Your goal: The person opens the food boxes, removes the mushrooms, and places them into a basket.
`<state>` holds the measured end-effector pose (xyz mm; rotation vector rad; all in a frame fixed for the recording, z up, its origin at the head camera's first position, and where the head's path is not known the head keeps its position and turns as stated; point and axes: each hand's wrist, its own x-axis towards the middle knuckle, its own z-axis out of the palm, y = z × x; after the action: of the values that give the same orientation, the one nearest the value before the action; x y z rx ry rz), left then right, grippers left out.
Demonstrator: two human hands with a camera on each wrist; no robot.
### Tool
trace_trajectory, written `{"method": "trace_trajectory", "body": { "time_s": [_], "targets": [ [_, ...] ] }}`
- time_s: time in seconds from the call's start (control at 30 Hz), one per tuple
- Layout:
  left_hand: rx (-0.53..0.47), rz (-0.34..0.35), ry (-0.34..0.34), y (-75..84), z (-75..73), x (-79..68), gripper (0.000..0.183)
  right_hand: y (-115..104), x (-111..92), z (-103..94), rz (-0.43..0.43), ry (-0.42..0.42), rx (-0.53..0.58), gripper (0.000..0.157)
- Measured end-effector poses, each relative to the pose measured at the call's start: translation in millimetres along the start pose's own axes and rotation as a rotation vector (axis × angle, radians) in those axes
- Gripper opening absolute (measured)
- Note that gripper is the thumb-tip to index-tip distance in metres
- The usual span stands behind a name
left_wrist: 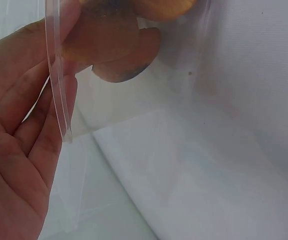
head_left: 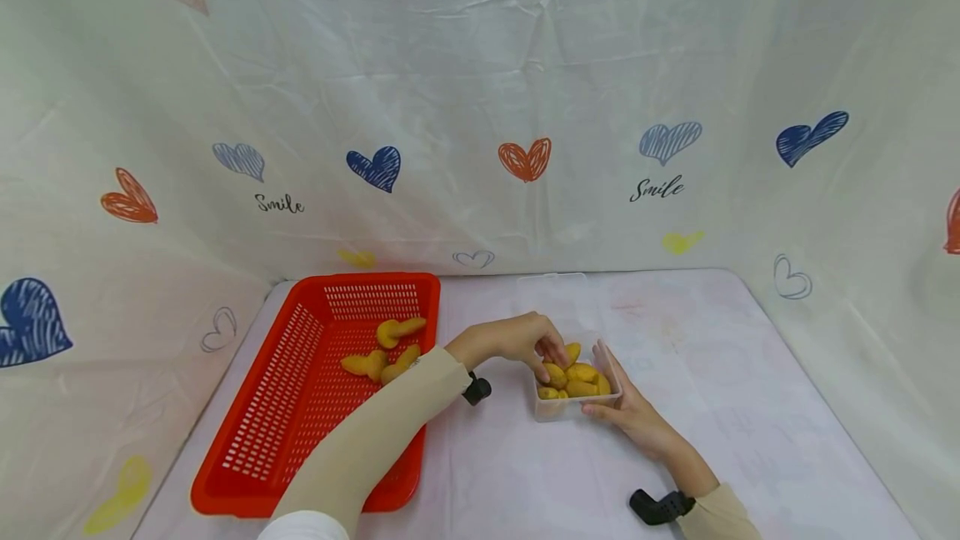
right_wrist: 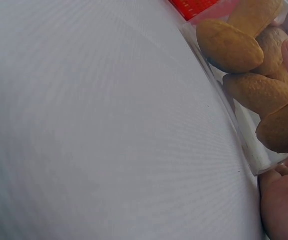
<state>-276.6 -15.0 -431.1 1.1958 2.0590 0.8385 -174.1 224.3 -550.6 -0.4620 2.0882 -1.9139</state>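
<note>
A clear plastic box (head_left: 551,411) full of yellow-brown mushrooms (head_left: 581,373) sits on the table. My left hand (head_left: 525,342) reaches over its left side, fingers bent down inside and pinching a mushroom (head_left: 553,373) between thumb and fingertips. In the left wrist view, the box wall crosses in front of those fingers, and mushrooms (left_wrist: 103,35) show through the plastic. With my right hand (head_left: 637,415) I grip the box's near right corner, thumb at the front wall and fingers along the right side. The right wrist view has several mushrooms (right_wrist: 229,45) heaped up to the rim.
To the left stands a red perforated basket (head_left: 300,407) with a few mushrooms (head_left: 365,363) in it; my left forearm passes over its right edge. Behind the box lies a clear lid (head_left: 555,298). A heart-print sheet (head_left: 450,107) hangs behind the white-covered table (head_left: 712,357).
</note>
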Motion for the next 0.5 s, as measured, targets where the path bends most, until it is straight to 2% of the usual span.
{"method": "trace_trajectory", "body": {
  "time_s": [0.23, 0.5],
  "targets": [
    [-0.014, -0.004, -0.003, -5.5, 3.1, 2.2, 0.028, -0.6, -0.3, 1.0, 0.005, 0.005, -0.012, 0.102],
    [-0.098, 0.063, 0.015, -7.8, 4.7, 2.0, 0.027, -0.1, -0.1, 0.4, -0.008, 0.008, -0.01, 0.103]
  ]
}}
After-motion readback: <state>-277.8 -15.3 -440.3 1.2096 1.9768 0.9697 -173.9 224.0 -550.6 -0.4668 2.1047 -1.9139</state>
